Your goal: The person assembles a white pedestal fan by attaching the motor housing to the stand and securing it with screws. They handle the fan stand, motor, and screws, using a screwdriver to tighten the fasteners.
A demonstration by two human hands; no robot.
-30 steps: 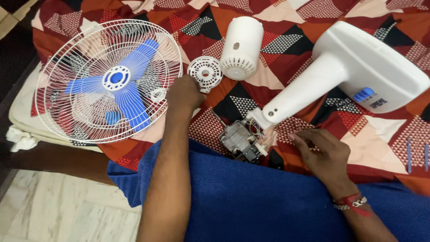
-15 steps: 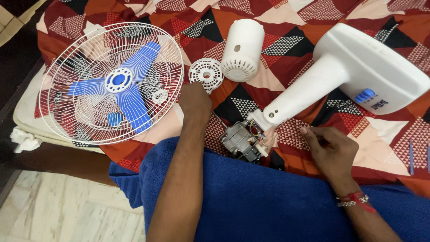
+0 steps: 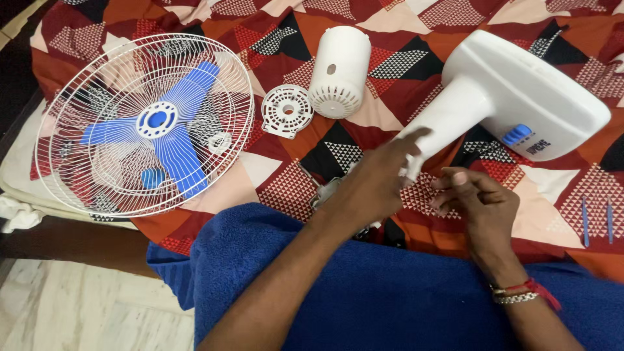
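Our left hand lies over the fan motor, fingers spread and stretched toward the lower end of the white fan stand; the fingertips touch the stand's neck, and most of the motor is hidden beneath the palm. Our right hand sits just right of it, fingers curled loosely together near the neck's end; we cannot tell whether it pinches anything. A red thread and a metal bracelet circle that wrist. The stand lies tilted across the patterned bedspread, its broad base to the far right. Farther left rest a white cylindrical motor cover and, just beside it, a round perforated plate. The wire fan guard with blue blades lies at the far left. A blue towel covers our lap nearest us.
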